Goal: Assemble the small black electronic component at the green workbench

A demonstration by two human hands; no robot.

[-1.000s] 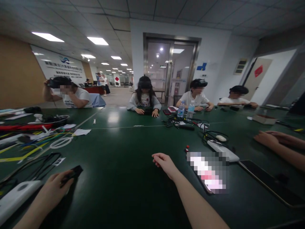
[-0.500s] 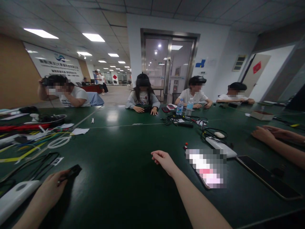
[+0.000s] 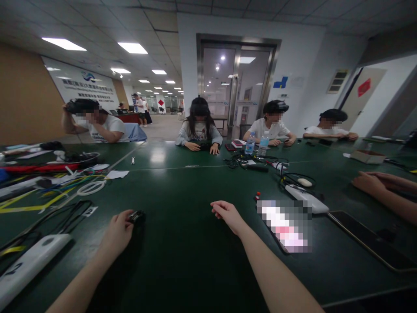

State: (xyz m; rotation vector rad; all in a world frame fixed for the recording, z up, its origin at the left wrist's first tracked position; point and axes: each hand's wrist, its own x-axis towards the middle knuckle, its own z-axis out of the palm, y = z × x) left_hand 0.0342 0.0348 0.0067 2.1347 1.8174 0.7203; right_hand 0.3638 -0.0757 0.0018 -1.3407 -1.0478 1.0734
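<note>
Our left hand grasps a small black object at its fingertips, over the left part of the green tabletop; we cannot tell whether the object touches the surface. Our right hand is near the middle, well apart from it, fingers loosely curled. We see nothing in that hand, but its palm is hidden, so we cannot tell whether it grasps anything.

Left of our left hand we have a white power strip and, just beyond, dark cables with a tag marked 2. Farther off lie a white coil and some paper.

Right of our right hand lies a lit phone, its screen pixelated, then a white block and a dark phone. At the right edge we see a co-worker's hands. Across from us sit four people; two bottles stand upright before them.
</note>
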